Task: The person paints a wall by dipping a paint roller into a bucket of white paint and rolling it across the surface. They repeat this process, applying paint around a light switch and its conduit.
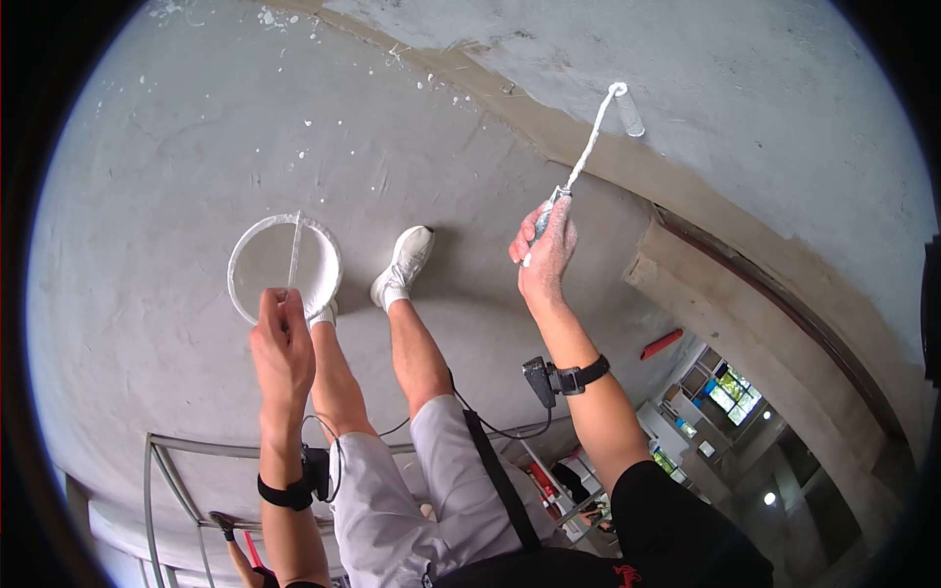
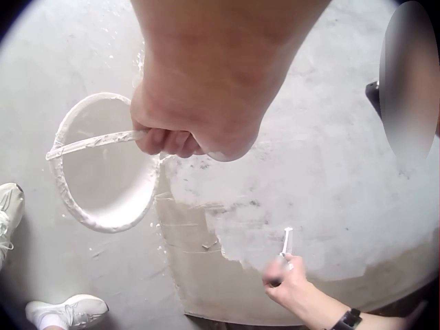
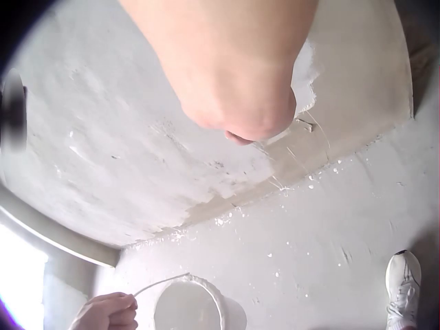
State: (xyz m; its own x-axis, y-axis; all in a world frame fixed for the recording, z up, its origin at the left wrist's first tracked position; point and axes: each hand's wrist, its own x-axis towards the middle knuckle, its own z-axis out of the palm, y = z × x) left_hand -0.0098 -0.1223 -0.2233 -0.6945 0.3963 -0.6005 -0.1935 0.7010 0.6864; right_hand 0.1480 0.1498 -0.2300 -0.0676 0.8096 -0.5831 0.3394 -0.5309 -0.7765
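Observation:
My left hand (image 1: 282,348) has its fingers curled round the paint-crusted bail handle of a white bucket (image 1: 233,274), seen from above in the head view. Pale paint coats the bucket's rim and inside. In the left wrist view the bail (image 2: 96,142) runs from the fist across the bucket mouth. My right hand (image 1: 549,245) grips the handle of a paint roller (image 1: 630,113). White paint smears that hand and the roller's bent metal frame. The roller sleeve lies against the lower wall, whose surface is partly light grey. The right wrist view hides the roller behind the hand.
The wall (image 1: 706,88) has a brown uncoated strip along its base. White drips spot the grey floor (image 1: 176,167). My shoe (image 1: 403,265) stands between bucket and wall. A metal frame (image 1: 196,446) is behind me, and a red object (image 1: 662,344) lies farther along the wall.

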